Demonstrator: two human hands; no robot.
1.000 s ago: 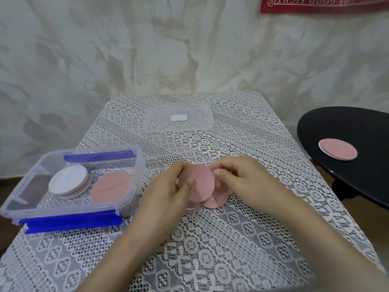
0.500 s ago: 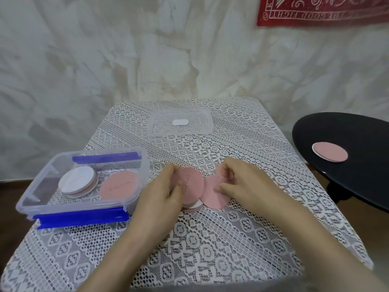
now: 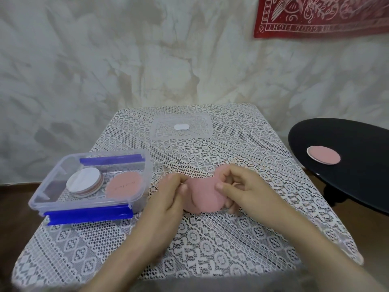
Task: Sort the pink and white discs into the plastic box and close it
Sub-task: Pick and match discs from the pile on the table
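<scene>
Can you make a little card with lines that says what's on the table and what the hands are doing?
Box: plastic box, open, left side of the lace table
In the box: white-topped stack and single pink disc, side by side
Lid: clear lid, flat at the table's far end
Hands: left hand and right hand both pinch pink discs at mid-table
Side table: black table with a spare disc on it

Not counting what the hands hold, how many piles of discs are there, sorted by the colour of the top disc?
Pink on top: 2, the box's pink pile and the side-table pink pile
White on top: 1, the white-topped pile
Total: 3
</scene>
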